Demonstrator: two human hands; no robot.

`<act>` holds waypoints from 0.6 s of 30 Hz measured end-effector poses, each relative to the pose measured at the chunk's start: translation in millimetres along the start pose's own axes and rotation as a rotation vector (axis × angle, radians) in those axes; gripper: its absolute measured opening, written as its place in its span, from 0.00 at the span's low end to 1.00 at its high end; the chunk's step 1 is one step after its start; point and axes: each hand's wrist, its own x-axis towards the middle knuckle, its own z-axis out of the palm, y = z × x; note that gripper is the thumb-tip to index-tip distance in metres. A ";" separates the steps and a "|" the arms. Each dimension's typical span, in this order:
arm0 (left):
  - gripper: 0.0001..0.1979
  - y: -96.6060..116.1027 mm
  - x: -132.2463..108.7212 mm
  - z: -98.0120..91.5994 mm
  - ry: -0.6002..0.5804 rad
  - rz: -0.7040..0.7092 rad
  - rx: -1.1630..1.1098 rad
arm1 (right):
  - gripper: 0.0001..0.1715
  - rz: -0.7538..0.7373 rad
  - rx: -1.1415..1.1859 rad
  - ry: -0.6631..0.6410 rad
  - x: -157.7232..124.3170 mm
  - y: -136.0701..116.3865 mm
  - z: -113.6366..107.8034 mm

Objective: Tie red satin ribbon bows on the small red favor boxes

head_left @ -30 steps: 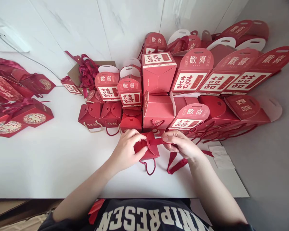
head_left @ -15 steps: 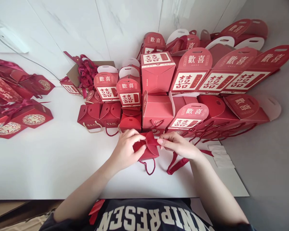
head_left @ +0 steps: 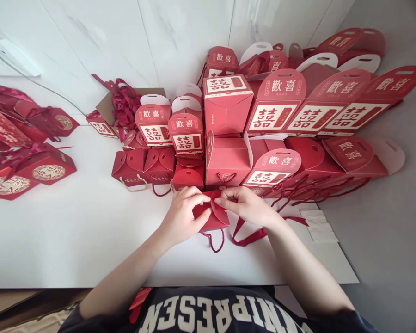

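A small red gift box with rounded, overlapping top flaps sits on the table in front of me, a twisted dark red cord handle hanging from its near side. My left hand grips the box from the left, thumb and fingers on its top flaps. At the right flap, my right hand is closed in a pinch close to the left fingertips. It pinches a dark red ribbon, mostly hidden by the fingers. The ribbon's loose length trails over the table below and right of that hand.
Stacked red gift boxes stand behind and to the right. Smaller boxes with cord handles sit left of centre, near an open carton of ribbons. Ribbon-tied boxes lie far left. White tissues rest at right.
My right hand has moved left, closer to my left hand and the box flaps. The ribbon's loose length has been drawn slightly left and up. My left hand keeps its place on the box.
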 end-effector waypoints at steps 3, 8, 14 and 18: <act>0.04 -0.1 1.3 0.1 0.002 -0.001 -0.028 | 0.21 0.007 -0.052 0.010 2.7 -3.8 3.0; 0.05 0.3 2.8 -5.4 0.024 -0.036 -0.150 | 0.22 -0.023 -0.118 0.008 1.2 -4.6 4.3; 0.06 -9.5 -0.7 -17.9 0.146 -0.176 -0.429 | 0.14 -0.092 -0.343 0.166 -13.8 -7.9 9.8; 0.06 -17.9 -5.9 -24.3 0.144 -0.186 -0.584 | 0.06 -0.282 -0.335 0.298 -19.0 -12.1 18.3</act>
